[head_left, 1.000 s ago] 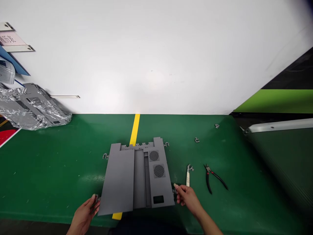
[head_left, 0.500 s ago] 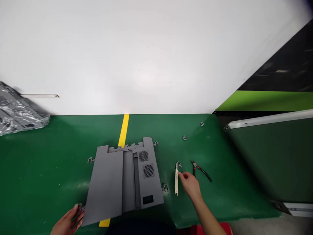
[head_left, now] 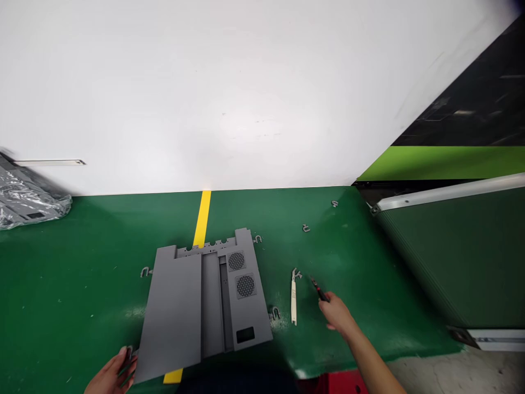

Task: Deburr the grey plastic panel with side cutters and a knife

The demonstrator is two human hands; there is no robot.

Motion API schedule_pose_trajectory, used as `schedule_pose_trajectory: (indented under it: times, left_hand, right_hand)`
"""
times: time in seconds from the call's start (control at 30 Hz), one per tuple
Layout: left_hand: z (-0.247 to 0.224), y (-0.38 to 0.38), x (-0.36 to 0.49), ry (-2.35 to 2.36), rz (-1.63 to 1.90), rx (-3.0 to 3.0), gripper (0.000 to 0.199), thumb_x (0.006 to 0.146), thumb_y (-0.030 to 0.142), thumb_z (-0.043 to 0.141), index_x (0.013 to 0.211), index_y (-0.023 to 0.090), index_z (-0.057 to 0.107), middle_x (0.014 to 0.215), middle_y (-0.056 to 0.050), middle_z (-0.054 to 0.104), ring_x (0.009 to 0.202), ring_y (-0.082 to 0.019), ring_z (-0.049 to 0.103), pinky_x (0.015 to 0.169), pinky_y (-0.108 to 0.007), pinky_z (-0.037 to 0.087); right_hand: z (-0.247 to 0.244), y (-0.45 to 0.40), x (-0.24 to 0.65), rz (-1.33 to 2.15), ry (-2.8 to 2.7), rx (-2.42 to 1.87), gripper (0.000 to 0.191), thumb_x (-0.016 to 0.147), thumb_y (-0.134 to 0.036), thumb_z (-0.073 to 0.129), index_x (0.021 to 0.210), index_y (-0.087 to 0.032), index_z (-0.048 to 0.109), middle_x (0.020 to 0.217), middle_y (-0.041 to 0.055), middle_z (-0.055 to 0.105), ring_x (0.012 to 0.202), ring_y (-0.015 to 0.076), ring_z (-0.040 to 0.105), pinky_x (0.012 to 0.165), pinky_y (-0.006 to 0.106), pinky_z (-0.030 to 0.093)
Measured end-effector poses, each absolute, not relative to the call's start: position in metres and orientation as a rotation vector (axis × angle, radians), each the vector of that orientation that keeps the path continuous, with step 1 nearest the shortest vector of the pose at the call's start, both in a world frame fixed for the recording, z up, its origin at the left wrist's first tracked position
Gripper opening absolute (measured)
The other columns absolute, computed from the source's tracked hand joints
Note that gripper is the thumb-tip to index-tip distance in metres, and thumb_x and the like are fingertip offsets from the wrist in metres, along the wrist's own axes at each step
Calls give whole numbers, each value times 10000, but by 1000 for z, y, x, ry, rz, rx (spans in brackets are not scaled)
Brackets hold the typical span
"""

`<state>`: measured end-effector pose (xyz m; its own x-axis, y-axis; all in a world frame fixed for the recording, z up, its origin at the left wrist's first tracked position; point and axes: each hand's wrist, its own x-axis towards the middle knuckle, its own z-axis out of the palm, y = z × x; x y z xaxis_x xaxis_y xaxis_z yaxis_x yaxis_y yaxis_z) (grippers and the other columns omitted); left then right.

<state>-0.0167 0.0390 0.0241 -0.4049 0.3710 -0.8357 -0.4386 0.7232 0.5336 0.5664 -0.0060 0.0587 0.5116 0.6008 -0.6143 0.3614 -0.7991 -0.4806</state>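
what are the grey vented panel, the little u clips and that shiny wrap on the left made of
The grey panel looks like powder-coated sheet metal: matte, even finish, crisp bends, punched mesh vents, though possibly plastic. The U-shaped clips share that matte grey, probably metal, but too small to be sure. The wrap looks like clear plastic film, glossy and crinkled.

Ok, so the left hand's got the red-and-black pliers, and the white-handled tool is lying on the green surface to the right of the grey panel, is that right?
Not quite: the head view shows the right hand, not the left, holding the red-and-black pliers. The white-handled tool does lie on the green surface to the right of the grey panel.
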Motion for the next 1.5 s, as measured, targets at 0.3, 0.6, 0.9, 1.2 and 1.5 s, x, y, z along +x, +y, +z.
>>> schedule_pose_trajectory:
  times: [0.3, 0.6, 0.9, 1.2, 1.5]
  left_hand:
    - [36, 44, -4, 1833, 847, -49, 143, 947, 298, 660, 854, 193, 688, 814, -6, 689, 675, -139, 652, 542, -266, 530]
    - [34, 46, -1, 1854, 836, -31, 132, 926, 276, 667, 823, 194, 685, 789, -15, 693, 633, -150, 649, 527, -272, 535]
    - [38, 46, 4, 1890, 847, -35, 118, 943, 282, 674, 858, 202, 685, 811, -1, 690, 650, -137, 646, 532, -273, 514]
    - [39, 43, 3, 1881, 859, -11, 139, 931, 284, 687, 839, 181, 707, 810, -21, 704, 668, -142, 652, 533, -263, 528]
    - [39, 43, 5, 1894, 874, -10, 135, 937, 256, 677, 825, 181, 685, 755, -16, 688, 632, -135, 633, 541, -265, 505]
  right_hand:
    - [43, -93, 444, 1420, -1184, -2085, 336, 831, -188, 459, 1142, -202, 586, 1029, 103, 714, 989, 250, 676, 897, 360, 482]
    - [41, -86, 438, 1380, -1214, -2142, 450, 845, -104, 440, 1267, -174, 578, 1148, 141, 725, 1082, 275, 676, 941, 357, 461]
    - [28, -85, 440, 1362, -1208, -2162, 419, 841, -101, 444, 1224, -180, 594, 1090, 119, 735, 1020, 263, 687, 885, 335, 455]
    - [29, -82, 434, 1351, -1216, -2129, 456, 843, -100, 448, 1270, -185, 582, 1122, 106, 735, 1046, 250, 686, 906, 331, 469]
    - [28, -65, 427, 1228, -1270, -2218, 351, 854, -165, 476, 1182, -184, 601, 1033, 115, 738, 962, 274, 690, 844, 347, 442]
